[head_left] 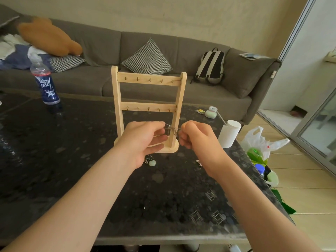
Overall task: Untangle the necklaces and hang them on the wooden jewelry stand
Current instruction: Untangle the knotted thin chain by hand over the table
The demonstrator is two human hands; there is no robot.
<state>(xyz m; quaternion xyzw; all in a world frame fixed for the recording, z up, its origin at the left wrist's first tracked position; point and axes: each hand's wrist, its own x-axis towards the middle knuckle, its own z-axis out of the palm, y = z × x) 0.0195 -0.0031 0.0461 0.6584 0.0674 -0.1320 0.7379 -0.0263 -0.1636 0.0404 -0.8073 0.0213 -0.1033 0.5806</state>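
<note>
Fingers of the left hand lie half spread while its thumb and forefinger pinch a thin silvery necklace chain. The right hand is curled tight and pinches the same chain's other side. The short stretch between them is held in the air, just in front of the stand's base.

The dark speckled stone table has its right edge close beside the right forearm, so a dropped strand could slide off there. Most of the open room is to the left and toward the person.

The tall pale wooden jewelry stand has two rows of small hooks, all bare, and stands just behind the hands. A sudden give in the knot could send a hand into it.

The white paper cylinder near the right edge could be swept off by an outward pull.

The pale green pendant lies on the table under the left hand. If it is still joined to the chain, hard tugging would likely tighten the tangle or drag it.
</note>
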